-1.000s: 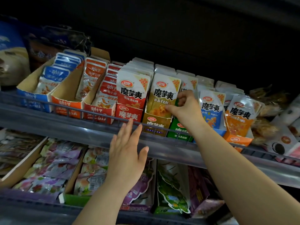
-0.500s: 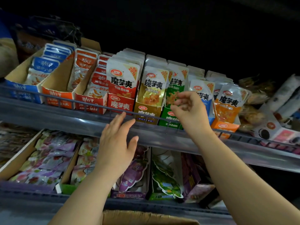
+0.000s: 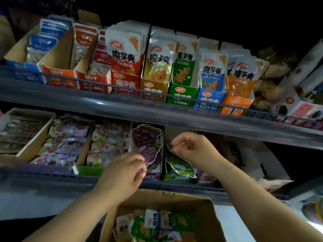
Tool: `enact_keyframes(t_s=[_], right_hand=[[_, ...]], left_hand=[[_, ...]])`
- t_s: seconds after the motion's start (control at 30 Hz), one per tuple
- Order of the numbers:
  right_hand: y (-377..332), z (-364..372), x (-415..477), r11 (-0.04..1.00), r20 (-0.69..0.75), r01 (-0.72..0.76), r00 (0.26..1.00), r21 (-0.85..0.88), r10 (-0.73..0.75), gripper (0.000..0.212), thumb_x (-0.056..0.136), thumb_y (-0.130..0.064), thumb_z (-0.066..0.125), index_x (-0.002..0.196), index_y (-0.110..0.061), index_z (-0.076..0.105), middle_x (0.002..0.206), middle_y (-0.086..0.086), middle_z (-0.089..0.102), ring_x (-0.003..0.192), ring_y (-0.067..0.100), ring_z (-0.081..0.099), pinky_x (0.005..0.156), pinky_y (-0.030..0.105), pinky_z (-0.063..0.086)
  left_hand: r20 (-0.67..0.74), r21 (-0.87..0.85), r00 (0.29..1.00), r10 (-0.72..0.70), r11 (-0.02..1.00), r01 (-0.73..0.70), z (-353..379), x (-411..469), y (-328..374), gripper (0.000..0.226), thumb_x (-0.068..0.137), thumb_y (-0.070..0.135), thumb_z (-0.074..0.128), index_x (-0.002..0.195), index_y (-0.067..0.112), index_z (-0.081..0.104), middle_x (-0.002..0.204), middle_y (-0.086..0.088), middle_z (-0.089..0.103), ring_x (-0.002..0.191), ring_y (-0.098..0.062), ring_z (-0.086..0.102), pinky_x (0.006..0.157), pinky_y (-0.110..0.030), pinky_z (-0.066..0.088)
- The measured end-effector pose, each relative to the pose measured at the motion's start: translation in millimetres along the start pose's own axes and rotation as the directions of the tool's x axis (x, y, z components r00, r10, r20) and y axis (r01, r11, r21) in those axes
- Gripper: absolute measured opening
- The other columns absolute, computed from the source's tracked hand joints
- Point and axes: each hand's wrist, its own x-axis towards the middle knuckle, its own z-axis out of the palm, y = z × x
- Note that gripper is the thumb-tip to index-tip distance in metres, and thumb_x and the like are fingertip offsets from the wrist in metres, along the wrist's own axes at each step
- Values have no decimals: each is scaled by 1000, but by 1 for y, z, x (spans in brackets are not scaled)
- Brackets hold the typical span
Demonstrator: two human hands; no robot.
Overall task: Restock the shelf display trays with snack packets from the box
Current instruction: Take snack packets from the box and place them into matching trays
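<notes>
1. Head view: the left hand (image 3: 122, 173) hangs just above the box (image 3: 206, 213)'s rear-left rim with its fingers curled. Blur hides whether it pinches anything. The right hand (image 3: 190, 149), above the box and farther back, is loosely curled and empty.
2. Snack packets (image 3: 157, 222) lie loose inside the box, below both hands.
3. Just beyond the box, a grape-shaped packet (image 3: 145, 137) and a green packet (image 3: 178, 165) stand on the lower shelf.
4. High above the box, the display trays (image 3: 182, 92) look packed full, so that row seems done. The box's remaining packets are still to be placed.
5. Trays and packets there read 魔芋爽, with what looks like "20%" on a corner flash. The red oval logo is too small to read.
</notes>
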Motion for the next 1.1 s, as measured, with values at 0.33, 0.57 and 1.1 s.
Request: enact_keyframes(t_s=[0.33,0.57,1.1], right_hand=[[118,97,-11,901,319,-360,848,-241,424,21,90,-11,49,106,-13,63,105,1,64,95,12,59,77,16,46],[202,165,-34,824,431,-475,703,-308,566,33,89,-12,52,121,-20,56,126,2,56,104,16,58,84,26,48],[259,280,5,843,674,-47,578,-536,461,85,87,-13,56,147,-20,-4,156,0,-10,144,20,-8,117,36,1]], left_hand=[[579,272,747,-328,941,202,93,-64,-58,63,94,33,42,147,23,9,155,3,-5,142,-16,4,116,-31,9],[532,336,683,-501,865,373,149,-96,-88,72,97,28,31,138,12,-25,135,2,-41,142,-22,-10,117,-35,4],[382,311,836,-393,907,284,186,-123,-120,58,83,38,34,134,9,33,136,-17,45,124,-22,30,101,-32,18]])
